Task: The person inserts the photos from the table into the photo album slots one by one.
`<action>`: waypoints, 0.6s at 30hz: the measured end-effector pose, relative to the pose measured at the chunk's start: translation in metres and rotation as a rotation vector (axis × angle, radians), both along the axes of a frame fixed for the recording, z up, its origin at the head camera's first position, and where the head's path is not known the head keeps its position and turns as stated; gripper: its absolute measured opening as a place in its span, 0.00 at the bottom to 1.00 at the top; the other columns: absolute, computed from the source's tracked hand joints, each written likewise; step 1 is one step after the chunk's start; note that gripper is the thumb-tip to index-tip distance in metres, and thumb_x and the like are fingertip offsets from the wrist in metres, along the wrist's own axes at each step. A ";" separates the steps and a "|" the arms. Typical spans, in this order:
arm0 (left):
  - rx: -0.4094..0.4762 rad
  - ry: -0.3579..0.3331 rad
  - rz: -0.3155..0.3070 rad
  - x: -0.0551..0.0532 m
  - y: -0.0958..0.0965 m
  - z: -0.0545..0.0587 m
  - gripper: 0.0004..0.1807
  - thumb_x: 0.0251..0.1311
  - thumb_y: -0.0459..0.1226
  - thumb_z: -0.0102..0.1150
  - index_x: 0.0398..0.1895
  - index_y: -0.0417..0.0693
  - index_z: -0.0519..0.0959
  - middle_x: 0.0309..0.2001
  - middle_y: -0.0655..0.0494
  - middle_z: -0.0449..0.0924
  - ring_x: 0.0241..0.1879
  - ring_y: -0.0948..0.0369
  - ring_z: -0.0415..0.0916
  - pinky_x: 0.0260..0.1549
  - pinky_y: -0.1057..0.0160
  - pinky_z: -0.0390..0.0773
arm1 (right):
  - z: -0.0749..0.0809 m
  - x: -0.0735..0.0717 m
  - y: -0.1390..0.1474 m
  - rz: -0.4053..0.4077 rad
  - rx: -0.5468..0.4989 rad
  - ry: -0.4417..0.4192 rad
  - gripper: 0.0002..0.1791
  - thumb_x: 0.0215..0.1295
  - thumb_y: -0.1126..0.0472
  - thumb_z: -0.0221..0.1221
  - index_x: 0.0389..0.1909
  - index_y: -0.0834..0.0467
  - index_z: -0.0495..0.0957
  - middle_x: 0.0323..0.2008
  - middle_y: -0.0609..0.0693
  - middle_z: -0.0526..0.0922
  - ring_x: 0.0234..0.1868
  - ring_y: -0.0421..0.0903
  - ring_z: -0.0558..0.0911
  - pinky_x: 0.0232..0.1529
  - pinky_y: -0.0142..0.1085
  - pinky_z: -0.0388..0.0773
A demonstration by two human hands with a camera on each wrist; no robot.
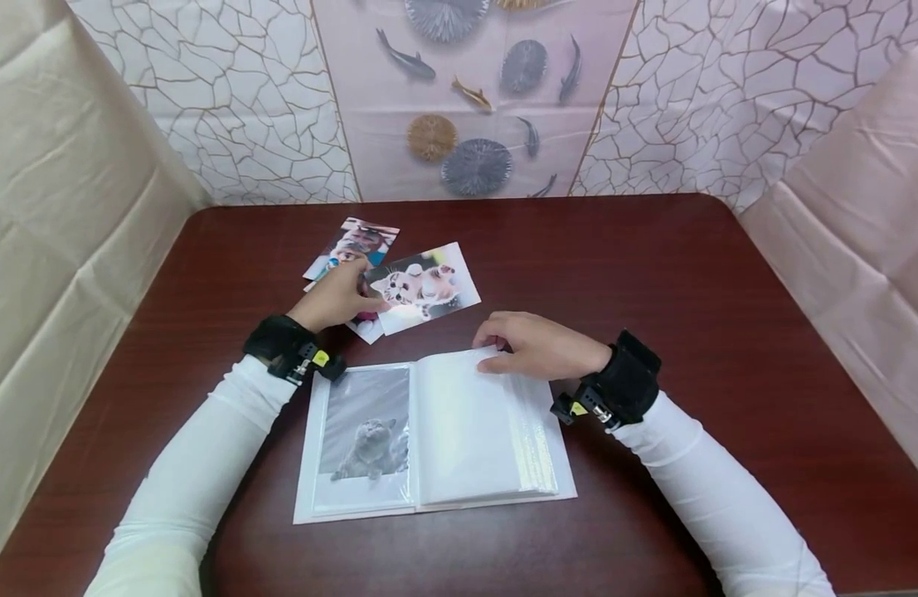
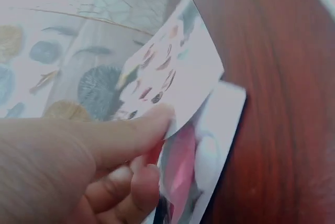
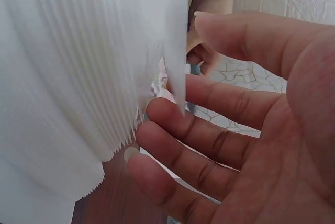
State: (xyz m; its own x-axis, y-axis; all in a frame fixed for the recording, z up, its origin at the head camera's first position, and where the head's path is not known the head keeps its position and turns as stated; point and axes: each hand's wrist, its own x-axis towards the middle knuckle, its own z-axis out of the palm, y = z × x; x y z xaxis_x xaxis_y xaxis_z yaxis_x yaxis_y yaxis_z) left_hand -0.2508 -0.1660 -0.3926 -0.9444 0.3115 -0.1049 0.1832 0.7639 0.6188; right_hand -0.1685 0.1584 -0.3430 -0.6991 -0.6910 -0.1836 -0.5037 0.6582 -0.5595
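My left hand (image 1: 337, 296) pinches a kitten photo (image 1: 427, 286) by its left end, thumb on the picture side. In the left wrist view the photo (image 2: 201, 72) is bent and tilted above another print with a pink patch (image 2: 182, 166). An open photo album (image 1: 307, 489) lies in front, a grey cat picture (image 1: 371, 439) in its left page. At the top edge of the album's white right page (image 1: 466, 439) is my right hand (image 1: 544, 344). In the right wrist view its fingers (image 3: 183, 156) reach behind the page edge, while the thumb stands apart from the sheet.
Beyond my left hand lies another photo (image 1: 365, 240) with a blue corner. The dark wooden table (image 1: 690, 282) reaches back to a patterned cloth (image 1: 250, 108). Pale cloth sheets hang on both sides.
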 end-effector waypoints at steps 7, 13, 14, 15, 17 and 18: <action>0.182 0.007 0.022 0.015 -0.009 0.003 0.19 0.68 0.41 0.65 0.53 0.38 0.74 0.41 0.45 0.79 0.34 0.56 0.80 0.30 0.64 0.78 | -0.003 0.000 -0.001 -0.006 -0.028 0.001 0.16 0.68 0.56 0.65 0.54 0.56 0.80 0.49 0.50 0.82 0.46 0.46 0.77 0.50 0.39 0.76; 0.361 -0.028 0.050 0.023 -0.011 0.007 0.16 0.75 0.39 0.54 0.56 0.37 0.69 0.43 0.44 0.78 0.29 0.63 0.75 0.25 0.66 0.78 | -0.005 -0.001 -0.003 -0.002 -0.061 -0.009 0.14 0.68 0.57 0.65 0.53 0.54 0.81 0.49 0.48 0.83 0.48 0.45 0.78 0.52 0.40 0.77; 0.384 -0.029 0.060 0.023 -0.011 0.008 0.16 0.76 0.40 0.52 0.58 0.38 0.68 0.41 0.44 0.77 0.26 0.62 0.75 0.23 0.65 0.77 | -0.006 -0.001 -0.003 0.002 -0.069 -0.012 0.14 0.68 0.58 0.65 0.53 0.54 0.81 0.49 0.48 0.83 0.48 0.45 0.78 0.52 0.40 0.77; 0.403 -0.031 0.068 0.024 -0.011 0.008 0.17 0.77 0.40 0.50 0.60 0.40 0.67 0.39 0.45 0.77 0.24 0.62 0.76 0.21 0.65 0.76 | -0.006 -0.001 -0.003 0.006 -0.076 -0.014 0.14 0.68 0.58 0.66 0.53 0.54 0.81 0.49 0.48 0.83 0.48 0.45 0.79 0.52 0.40 0.77; 0.432 -0.036 0.087 0.024 -0.011 0.008 0.17 0.78 0.42 0.47 0.61 0.42 0.65 0.34 0.47 0.75 0.19 0.60 0.77 0.17 0.64 0.75 | -0.007 -0.001 -0.004 0.007 -0.086 -0.022 0.14 0.68 0.58 0.66 0.52 0.54 0.81 0.49 0.48 0.83 0.48 0.45 0.78 0.51 0.39 0.76; 0.447 -0.042 0.095 0.025 -0.011 0.008 0.17 0.79 0.43 0.46 0.61 0.43 0.64 0.33 0.48 0.74 0.18 0.59 0.78 0.16 0.63 0.75 | -0.007 -0.001 -0.004 0.003 -0.090 -0.026 0.14 0.68 0.58 0.66 0.52 0.54 0.81 0.49 0.48 0.83 0.47 0.45 0.78 0.50 0.39 0.76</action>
